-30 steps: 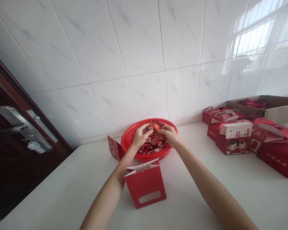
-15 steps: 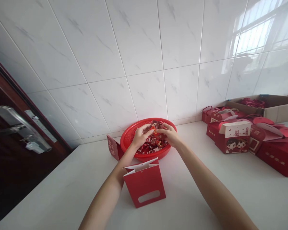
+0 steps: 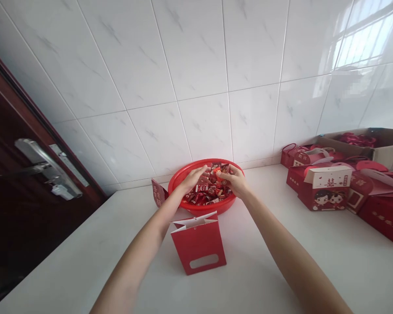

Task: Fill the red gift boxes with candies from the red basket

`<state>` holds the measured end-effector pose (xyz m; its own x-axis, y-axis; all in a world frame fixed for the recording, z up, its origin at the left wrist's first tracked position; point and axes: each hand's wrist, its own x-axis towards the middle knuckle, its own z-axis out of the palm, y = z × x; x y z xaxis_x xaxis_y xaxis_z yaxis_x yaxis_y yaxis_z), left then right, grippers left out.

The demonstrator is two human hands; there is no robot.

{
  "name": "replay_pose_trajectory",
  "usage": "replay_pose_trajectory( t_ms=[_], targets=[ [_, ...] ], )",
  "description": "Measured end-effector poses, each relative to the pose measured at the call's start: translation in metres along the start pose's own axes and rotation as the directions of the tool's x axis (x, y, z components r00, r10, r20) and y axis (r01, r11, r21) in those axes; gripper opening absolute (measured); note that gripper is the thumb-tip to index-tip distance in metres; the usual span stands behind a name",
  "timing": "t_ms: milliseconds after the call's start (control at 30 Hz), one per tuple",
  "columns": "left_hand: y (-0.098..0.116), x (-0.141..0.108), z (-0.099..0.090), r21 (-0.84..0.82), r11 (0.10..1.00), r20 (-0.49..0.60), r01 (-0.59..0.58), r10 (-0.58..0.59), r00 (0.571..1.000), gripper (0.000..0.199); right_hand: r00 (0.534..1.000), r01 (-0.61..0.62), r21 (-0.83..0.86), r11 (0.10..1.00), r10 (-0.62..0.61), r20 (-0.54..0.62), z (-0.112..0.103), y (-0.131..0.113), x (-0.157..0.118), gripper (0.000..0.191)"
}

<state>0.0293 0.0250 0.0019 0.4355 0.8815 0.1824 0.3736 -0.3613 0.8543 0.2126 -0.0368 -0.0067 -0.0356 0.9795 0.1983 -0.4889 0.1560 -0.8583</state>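
Leftward, red card carton (image 3: 159, 193) at 9 o'clock of a red colander basket (image 3: 228, 203), its lettering too small to read; left hand (image 3: 194, 178) at 10, fingers spread, nothing seen in them; red paper gift bag (image 3: 198, 244) at 6, upright, mouth agape, which the nearby left forearm (image 3: 149, 235) might topple; wrapped candies (image 3: 201, 198) heaped inside the basket; right hand (image 3: 235, 181) at 2, fingertips pinching an orange-red candy (image 3: 218, 172), which a light pinch could drop; couple-printed gift box (image 3: 329, 198) at 3, flap (image 3: 326, 175) reading 囍; no brand legible.
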Motion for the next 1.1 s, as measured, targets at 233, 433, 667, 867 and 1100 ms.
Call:
replay_pose_trajectory(
  t_ms=[233, 433, 667, 867, 1100],
  targets=[
    [-0.032, 0.01, -0.036, 0.364, 0.917, 0.2, 0.16, -0.245, 0.948, 0.019, 1.0, -0.001, 0.014, 1.0, 0.001, -0.03, 0.002, -0.002, 0.0, 0.033],
    [-0.045, 0.005, -0.028, 0.499, 0.844, 0.257, 0.198, -0.362, 0.896, 0.023, 1.0, -0.009, 0.01, 1.0, 0.009, -0.021, 0.002, -0.002, 0.0, 0.033],
    [-0.035, 0.005, -0.028, 0.365, 0.915, 0.236, 0.169, -0.267, 0.934, 0.018, 1.0, -0.013, 0.002, 1.0, 0.013, -0.024, 0.001, -0.001, 0.002, 0.035],
    [-0.021, -0.008, -0.035, 0.068, 0.991, 0.079, 0.113, -0.118, 0.99, 0.04, 1.0, -0.021, 0.026, 0.999, 0.021, -0.005, 0.001, -0.001, 0.002, 0.034],
    [-0.013, -0.021, -0.024, -0.106, 0.993, -0.035, 0.055, -0.059, 0.998, 0.048, 0.998, -0.019, 0.017, 1.0, 0.018, 0.061, -0.001, -0.001, 0.001, 0.034]
  ],
)
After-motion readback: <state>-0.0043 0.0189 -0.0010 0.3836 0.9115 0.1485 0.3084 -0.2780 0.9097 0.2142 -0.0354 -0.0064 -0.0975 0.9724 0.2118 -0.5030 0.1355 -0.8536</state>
